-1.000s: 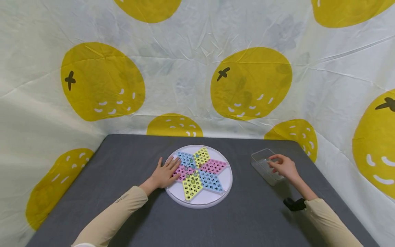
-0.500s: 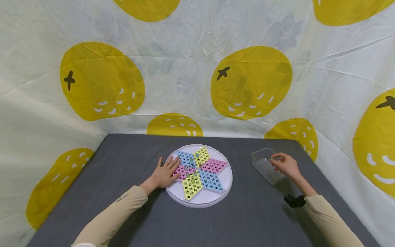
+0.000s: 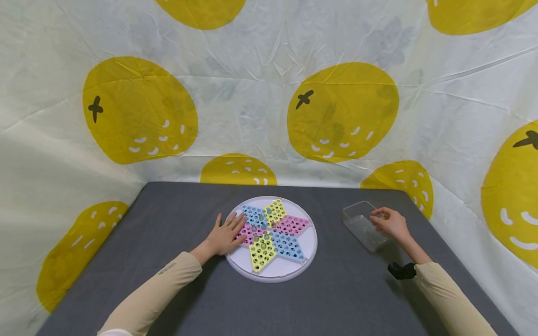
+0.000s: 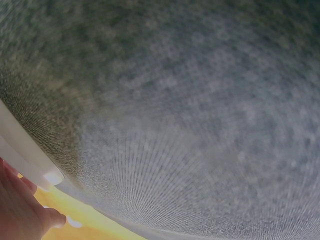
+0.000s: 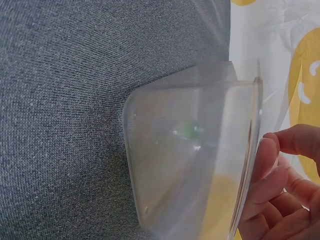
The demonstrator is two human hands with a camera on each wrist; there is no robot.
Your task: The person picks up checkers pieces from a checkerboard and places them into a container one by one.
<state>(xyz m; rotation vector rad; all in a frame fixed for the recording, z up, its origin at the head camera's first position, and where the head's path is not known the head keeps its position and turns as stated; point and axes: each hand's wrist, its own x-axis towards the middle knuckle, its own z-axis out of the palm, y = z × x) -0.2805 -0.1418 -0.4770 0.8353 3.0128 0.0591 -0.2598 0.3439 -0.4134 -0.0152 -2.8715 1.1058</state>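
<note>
My left hand (image 3: 226, 234) lies spread across the left side of a round white Chinese checkers board (image 3: 296, 200), over its blue and pink points. Several marbles sit in holes around the middle of the star. In the left wrist view, the left hand (image 4: 22, 207) shows only at the lower left corner, by the pale board rim (image 4: 25, 150). Above the right edge of a clear plastic box (image 3: 350, 227) is my right hand (image 3: 392, 224), fingers loosely bent with nothing seen between them. A blurred green marble (image 5: 191, 131) shows through the box wall in the right wrist view.
A dark grey cloth (image 3: 328, 289) covers the table. White fabric (image 3: 244, 102) with large yellow fruit prints hangs behind and at both sides. A black wrist strap piece (image 3: 401, 270) sticks out below the right wrist.
The small marble pinched in my right fingertips half a second ago has been let go into the box. The right hand has shifted slightly right; the left hand stays in place.
</note>
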